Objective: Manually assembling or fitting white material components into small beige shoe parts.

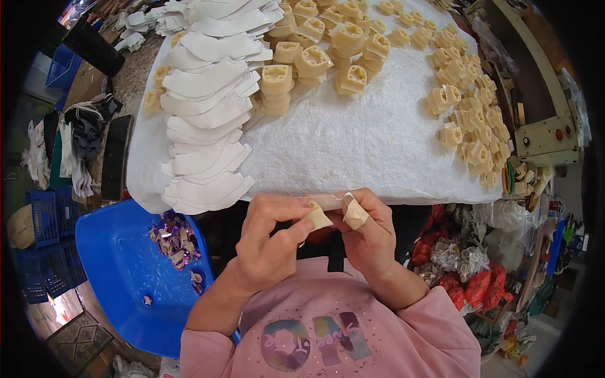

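My left hand (268, 242) and my right hand (368, 236) meet close to my chest, below the table's front edge. Together they pinch one small cream-coloured piece (328, 203), flat and thin, held between thumbs and fingers. Tape wraps my left thumb tip and a right fingertip. On the white woven sheet (353, 145) covering the table lies a fanned row of white curved flat pieces (208, 126) at the left. Cream moulded blocks (315, 57) are stacked at the far middle, and more of them (472, 120) run down the right side.
A blue plastic tub (126, 277) with small purple and white scraps stands at my lower left. Blue crates (44, 220) and dark bundles are further left. A cream machine box (548, 135) with buttons sits at the right edge. Red and white bags (466, 271) are heaped below it.
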`<state>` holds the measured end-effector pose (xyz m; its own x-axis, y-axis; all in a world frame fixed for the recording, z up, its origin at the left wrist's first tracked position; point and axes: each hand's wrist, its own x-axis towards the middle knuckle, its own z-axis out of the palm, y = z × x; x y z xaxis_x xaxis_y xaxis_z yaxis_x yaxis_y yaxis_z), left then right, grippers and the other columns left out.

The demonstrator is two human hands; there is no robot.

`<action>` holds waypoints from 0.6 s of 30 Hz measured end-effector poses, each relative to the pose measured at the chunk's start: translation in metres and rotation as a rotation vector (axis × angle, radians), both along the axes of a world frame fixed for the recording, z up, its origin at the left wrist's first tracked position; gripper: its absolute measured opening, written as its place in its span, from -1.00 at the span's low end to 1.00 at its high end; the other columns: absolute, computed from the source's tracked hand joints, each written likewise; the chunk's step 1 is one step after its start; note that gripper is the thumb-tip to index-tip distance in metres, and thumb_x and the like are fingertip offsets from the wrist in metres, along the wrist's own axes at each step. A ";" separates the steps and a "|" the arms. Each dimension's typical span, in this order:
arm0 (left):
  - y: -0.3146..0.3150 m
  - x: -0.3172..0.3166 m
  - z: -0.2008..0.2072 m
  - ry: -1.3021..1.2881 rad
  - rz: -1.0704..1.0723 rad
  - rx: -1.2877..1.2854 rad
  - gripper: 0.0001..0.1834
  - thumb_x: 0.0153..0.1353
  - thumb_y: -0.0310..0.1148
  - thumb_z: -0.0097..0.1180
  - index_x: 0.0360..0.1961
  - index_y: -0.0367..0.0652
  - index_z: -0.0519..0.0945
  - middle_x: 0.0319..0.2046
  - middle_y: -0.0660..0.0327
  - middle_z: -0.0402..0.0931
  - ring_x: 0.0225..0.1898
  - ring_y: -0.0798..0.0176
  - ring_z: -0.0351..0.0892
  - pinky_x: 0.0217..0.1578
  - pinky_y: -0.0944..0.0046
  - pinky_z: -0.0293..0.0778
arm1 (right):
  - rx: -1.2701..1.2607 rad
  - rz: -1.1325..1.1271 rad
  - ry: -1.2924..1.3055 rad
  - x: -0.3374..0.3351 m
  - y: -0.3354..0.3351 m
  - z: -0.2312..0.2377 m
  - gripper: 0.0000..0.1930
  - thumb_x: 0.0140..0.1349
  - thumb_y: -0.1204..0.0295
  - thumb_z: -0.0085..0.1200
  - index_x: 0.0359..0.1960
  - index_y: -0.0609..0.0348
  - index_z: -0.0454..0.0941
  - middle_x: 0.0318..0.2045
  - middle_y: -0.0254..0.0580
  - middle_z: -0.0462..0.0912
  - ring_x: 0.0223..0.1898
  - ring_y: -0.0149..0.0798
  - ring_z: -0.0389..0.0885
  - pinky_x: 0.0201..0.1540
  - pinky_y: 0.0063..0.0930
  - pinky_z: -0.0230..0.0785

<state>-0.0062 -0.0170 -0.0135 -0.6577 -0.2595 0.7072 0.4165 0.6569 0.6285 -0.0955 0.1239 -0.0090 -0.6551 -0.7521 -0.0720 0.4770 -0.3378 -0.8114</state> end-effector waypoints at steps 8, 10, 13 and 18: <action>0.008 -0.009 0.007 -0.114 0.234 -0.296 -0.75 -0.20 -0.64 0.18 -0.38 -0.29 0.53 -0.36 0.10 0.47 -0.45 0.17 0.43 -0.56 0.24 0.28 | 0.248 0.015 0.427 -0.001 -0.005 0.013 -0.70 0.37 0.43 -0.24 -0.02 0.41 0.40 -0.11 0.01 0.56 -0.15 -0.29 0.58 -0.09 -0.41 0.46; 0.004 -0.007 0.002 -0.156 0.209 -0.239 -0.76 -0.17 -0.67 0.17 -0.37 -0.29 0.52 -0.36 0.10 0.47 -0.45 0.17 0.44 -0.55 0.25 0.31 | 0.339 0.059 0.595 -0.010 -0.005 0.014 -0.69 0.37 0.41 -0.23 -0.02 0.41 0.40 -0.13 0.00 0.57 -0.17 -0.30 0.59 -0.12 -0.41 0.47; 0.001 -0.003 0.004 -0.218 0.119 0.006 -0.78 -0.11 -0.73 0.14 -0.39 -0.29 0.48 -0.34 0.07 0.49 -0.43 0.16 0.48 -0.50 0.27 0.39 | 0.357 0.184 0.689 -0.027 -0.002 0.009 -0.69 0.35 0.36 -0.15 -0.04 0.40 0.41 -0.17 0.00 0.59 -0.17 -0.33 0.58 -0.11 -0.41 0.45; 0.006 -0.001 -0.003 -0.129 -0.155 0.362 -0.78 -0.07 -0.80 0.09 -0.52 -0.28 0.36 -0.28 -0.02 0.54 -0.31 0.07 0.58 -0.35 0.28 0.50 | 0.195 0.426 0.112 -0.054 -0.005 -0.001 -0.63 0.15 0.48 0.16 -0.02 0.31 0.42 -0.22 -0.13 0.59 -0.15 -0.35 0.56 -0.03 -0.43 0.41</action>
<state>-0.0068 -0.0105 -0.0166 -0.7858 -0.3670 0.4978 0.3960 0.3196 0.8608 -0.1491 0.1186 -0.0103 -0.3030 -0.9349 -0.1848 0.4457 0.0324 -0.8946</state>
